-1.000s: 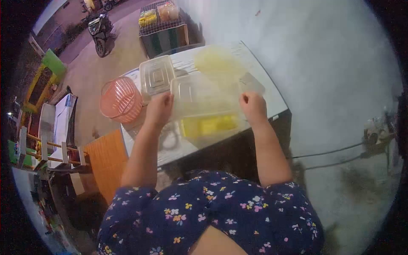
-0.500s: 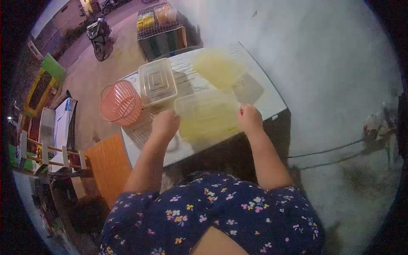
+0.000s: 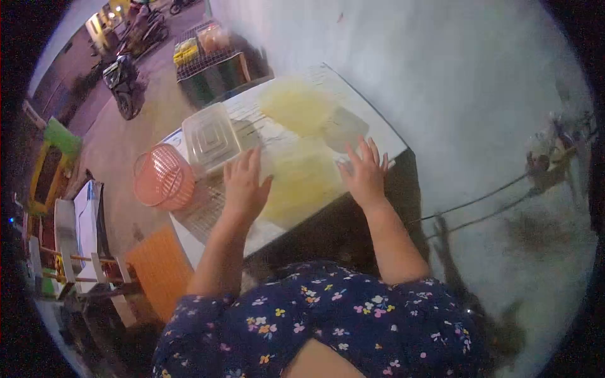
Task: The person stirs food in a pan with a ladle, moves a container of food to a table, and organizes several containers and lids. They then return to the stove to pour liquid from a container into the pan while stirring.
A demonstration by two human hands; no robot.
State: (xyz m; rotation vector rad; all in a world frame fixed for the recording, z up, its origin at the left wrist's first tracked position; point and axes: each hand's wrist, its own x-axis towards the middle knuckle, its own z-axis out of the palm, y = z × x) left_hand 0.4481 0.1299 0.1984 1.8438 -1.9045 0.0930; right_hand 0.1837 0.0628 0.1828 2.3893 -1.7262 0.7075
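a white table (image 3: 340,97) bore a pale yellow thing (image 3: 301,192) (too blurred to name) between the person's hands. beyond the left hand (image 3: 244,186) stood a clear plastic box (image 3: 213,138), then a pink basket (image 3: 165,176) beside it. left hand and right hand (image 3: 365,176) were both open, fingers parted.

Here the nearer yellow patch (image 3: 299,191) smears to a blur, its edges lost, the floral top (image 3: 391,321) runs off the bottom edge, and the bundles (image 3: 214,39) on the far table (image 3: 214,80) are too small to identify!
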